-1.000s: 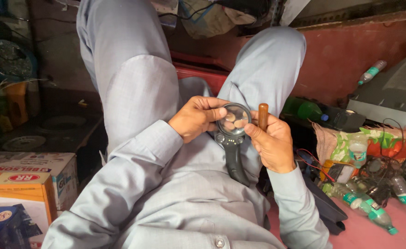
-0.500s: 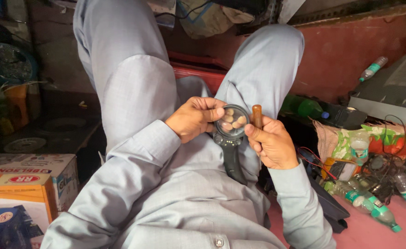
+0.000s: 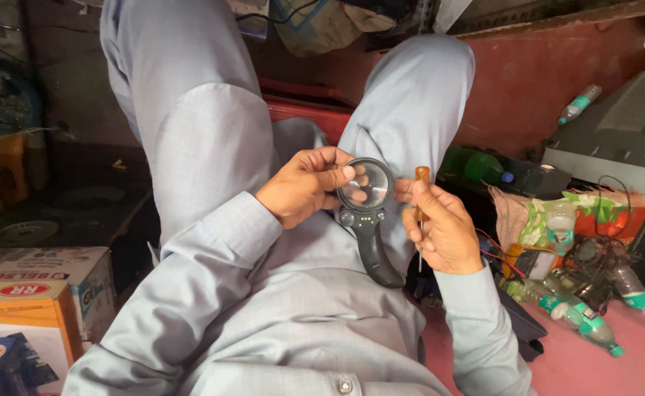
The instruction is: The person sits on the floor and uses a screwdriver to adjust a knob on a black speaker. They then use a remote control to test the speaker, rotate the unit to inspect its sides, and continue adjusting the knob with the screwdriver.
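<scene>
Head view: black-handled round magnifying glass (image 3: pixel 365 192) pinched by left hand (image 3: pixel 302 187).

Single head view, steep downward, close over lap; hands at centre, knees toward 12 o'clock, cardboard boxes (image 3: pixel 33 308) at 8.

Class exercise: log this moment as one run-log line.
left hand: grips magnifying glass at lens rim | right hand: grips brown-handled screwdriver, tip down | setting: lap, grey clothes | nearby: plastic bottles, right
</scene>
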